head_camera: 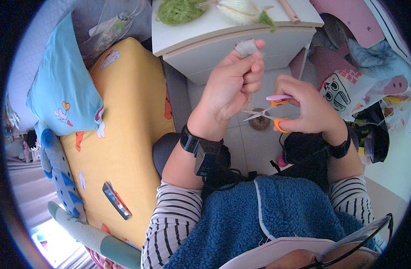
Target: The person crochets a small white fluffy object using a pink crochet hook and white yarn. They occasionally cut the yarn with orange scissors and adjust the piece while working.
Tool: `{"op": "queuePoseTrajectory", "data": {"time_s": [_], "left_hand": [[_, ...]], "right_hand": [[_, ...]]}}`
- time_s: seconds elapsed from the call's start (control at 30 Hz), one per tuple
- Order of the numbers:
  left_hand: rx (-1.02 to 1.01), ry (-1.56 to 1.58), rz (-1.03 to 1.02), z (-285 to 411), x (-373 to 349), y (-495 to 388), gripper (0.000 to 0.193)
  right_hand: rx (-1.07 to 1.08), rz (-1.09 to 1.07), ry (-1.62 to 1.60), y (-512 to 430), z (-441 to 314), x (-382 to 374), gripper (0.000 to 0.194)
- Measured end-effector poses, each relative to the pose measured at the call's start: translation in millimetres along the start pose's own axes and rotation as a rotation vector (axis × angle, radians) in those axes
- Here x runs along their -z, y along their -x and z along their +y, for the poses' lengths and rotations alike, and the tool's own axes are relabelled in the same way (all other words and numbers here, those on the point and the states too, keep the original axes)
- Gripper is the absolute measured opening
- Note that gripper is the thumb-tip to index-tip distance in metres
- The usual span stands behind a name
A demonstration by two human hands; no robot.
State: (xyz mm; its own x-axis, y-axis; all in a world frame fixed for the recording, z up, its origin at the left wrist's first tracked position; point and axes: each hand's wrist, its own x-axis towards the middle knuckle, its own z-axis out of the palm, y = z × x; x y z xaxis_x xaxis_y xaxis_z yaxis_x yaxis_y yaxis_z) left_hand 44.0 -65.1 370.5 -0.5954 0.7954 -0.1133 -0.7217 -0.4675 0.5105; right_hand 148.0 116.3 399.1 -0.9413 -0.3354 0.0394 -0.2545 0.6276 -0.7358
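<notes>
My left hand [234, 75] is raised in front of the white drawer unit, its fingers curled on thin pale strands [249, 102] that hang below the palm. A whitish-grey wrap [246, 48] circles one finger of that hand; whether it is wound yarn or a bandage I cannot tell. Lower and to the right, my right hand [302, 104] grips scissors [261, 114] with orange handles and a purple part. Their blades are spread and point left, close to the hanging strands. Beneath the scissors, a brown round bundle [259, 123] shows on the tiled floor.
On the white drawer unit [192, 47] lie green fibre [180, 11], cream fibre [237, 11] and a wooden rod [289, 11]. To the left, a yellow bed [124, 111] holds a blue pillow [66, 90] and a dark phone-like object [116, 200]. Plastic bags [343, 89] crowd the right side.
</notes>
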Motion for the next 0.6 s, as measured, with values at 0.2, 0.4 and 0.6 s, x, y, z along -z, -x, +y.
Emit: {"op": "queuePoseTrajectory", "data": {"time_s": [0.2,0.4,0.6], "left_hand": [[0.069,0.011,-0.022,-11,-2,-2,0.028],[0.105,0.036,0.009,-15,-3,-3,0.028],[0.026,-0.022,0.077,-14,-4,-3,0.025]], "right_hand": [[-0.052,-0.1,-0.118,-1,5,-2,0.044],[-0.05,-0.089,-0.309,-2,4,-11,0.043],[-0.144,-0.108,-0.412,0,6,-10,0.041]]}}
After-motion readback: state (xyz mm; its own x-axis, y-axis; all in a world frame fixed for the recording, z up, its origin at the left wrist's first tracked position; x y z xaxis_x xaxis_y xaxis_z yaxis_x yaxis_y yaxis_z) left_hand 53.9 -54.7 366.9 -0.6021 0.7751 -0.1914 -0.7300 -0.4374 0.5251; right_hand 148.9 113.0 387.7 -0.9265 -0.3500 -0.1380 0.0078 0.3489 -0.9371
